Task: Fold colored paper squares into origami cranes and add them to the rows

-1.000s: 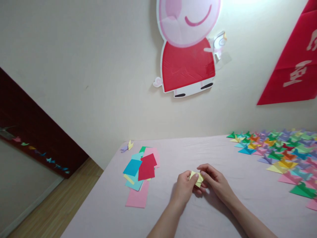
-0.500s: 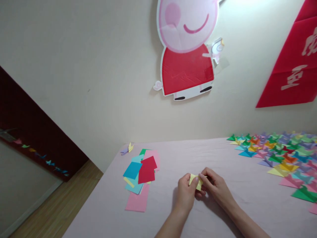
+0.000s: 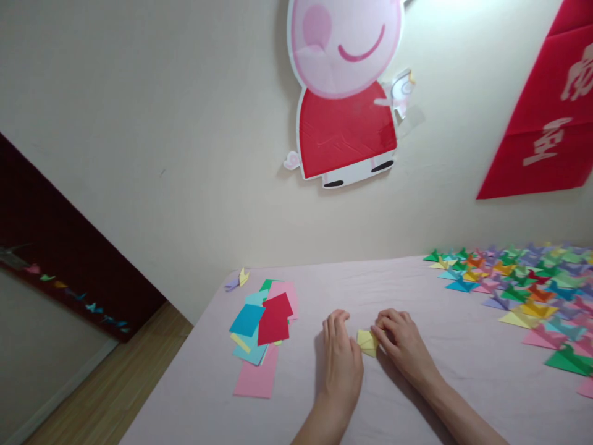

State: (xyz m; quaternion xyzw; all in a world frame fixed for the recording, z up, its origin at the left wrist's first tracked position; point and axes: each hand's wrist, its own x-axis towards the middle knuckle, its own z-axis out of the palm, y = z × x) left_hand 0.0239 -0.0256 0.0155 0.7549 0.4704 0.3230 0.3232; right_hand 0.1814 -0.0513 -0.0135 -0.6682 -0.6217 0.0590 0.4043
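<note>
Evidently, the left hand (image 3: 341, 361) has released the folded yellow paper (image 3: 366, 343), now apparently set down on the cloth-covered bench (image 3: 185, 405); presumably the surface backs the folding. The right hand (image 3: 402, 340) has fingertips at the paper's right edge, pinch unconfirmed; the left, empty, stands apart, just beside its left edge.

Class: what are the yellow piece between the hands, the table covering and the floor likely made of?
Yellow piece: matte paper, apparently, given its flat creases. Table covering: probably dull fabric; soft wrinkles show. Floor: wood or wood-look laminate, low sheen, with streaky grain.
</note>
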